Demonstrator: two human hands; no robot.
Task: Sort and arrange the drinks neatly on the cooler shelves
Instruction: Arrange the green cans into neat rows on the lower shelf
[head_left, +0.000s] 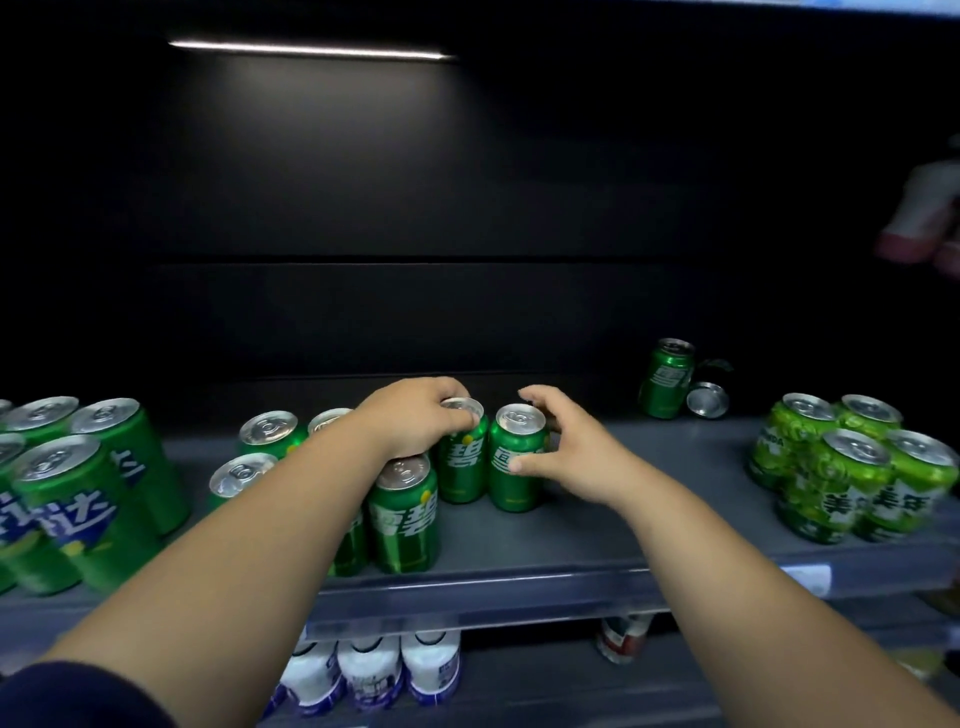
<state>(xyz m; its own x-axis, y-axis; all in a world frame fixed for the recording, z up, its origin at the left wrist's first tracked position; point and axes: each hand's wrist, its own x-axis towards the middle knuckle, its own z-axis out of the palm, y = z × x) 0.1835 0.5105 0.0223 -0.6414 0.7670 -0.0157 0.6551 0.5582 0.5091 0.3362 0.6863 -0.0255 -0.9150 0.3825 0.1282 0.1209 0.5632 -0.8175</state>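
Both forearms bare, extended forward over the shelf edge (467, 597). Left hand (415, 421) palm down, fingers curled closed on a can top (462, 406). Right hand (566, 447) beside it, fingers spread, thumb touching the neighbouring can (517, 457).

the left forearm (291, 499) hides most of the green cans (244, 470) behind it. the left hand (415, 423) covers part of one can's lid (462, 408). the picture's left edge cuts the apple-soda cans (67, 499). at the far right, a pink-and-white object (919, 218) is too blurred to name. the lower-shelf white bottles (371, 670) have unreadable labels.
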